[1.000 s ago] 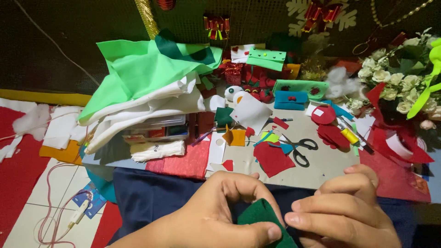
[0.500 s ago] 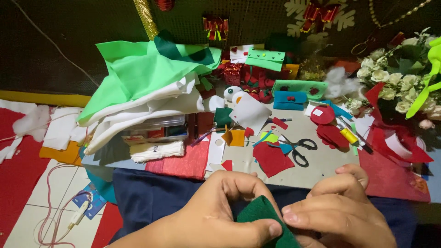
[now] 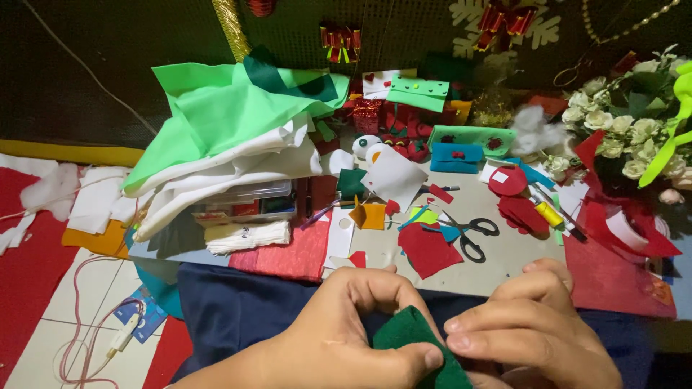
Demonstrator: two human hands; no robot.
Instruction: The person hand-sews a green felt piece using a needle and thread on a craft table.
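Note:
At the bottom middle, my left hand and my right hand both pinch a small piece of dark green felt. The left thumb and fingers curl around its left side. The right fingertips press on its right edge. The felt's lower part runs out of the picture. Both hands hover over a dark blue cloth in front of a grey board.
Black-handled scissors lie on the board among red felt scraps. A pile of green and white cloth rests on a clear box at left. White flowers stand at right. A white cable lies at lower left.
My right hand's fingers have shifted slightly left over the felt's edge. The left hand keeps its grip. Nothing on the board has moved.

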